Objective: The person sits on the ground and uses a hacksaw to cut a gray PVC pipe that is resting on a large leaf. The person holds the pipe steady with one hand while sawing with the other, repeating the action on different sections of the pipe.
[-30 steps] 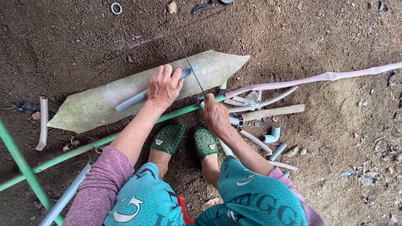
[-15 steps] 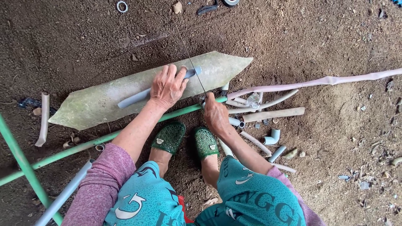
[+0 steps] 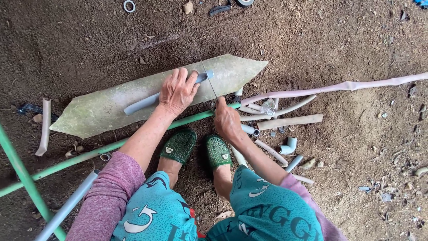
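Head view: the left hand [image 3: 178, 90] presses flat, fingers spread, on a grey pipe [image 3: 141, 103] lying along a pale pointed slab [image 3: 107, 109] on the dirt floor [image 3: 89, 44]. The pipe's long axis runs lower left to upper right. The right hand [image 3: 226, 121], fingers clamped on a thin saw blade [image 3: 203, 67], sets it across the pipe just right of the left fingers.

Left hand [image 3: 178, 90] pressing grey pipe [image 3: 147, 101] onto pale board [image 3: 111, 107] on dirt; right hand [image 3: 226, 120] gripping thin saw blade [image 3: 206, 73] crossing pipe end. Green slippers [image 3: 179, 145] below, pipe offcuts [image 3: 289, 121] right.
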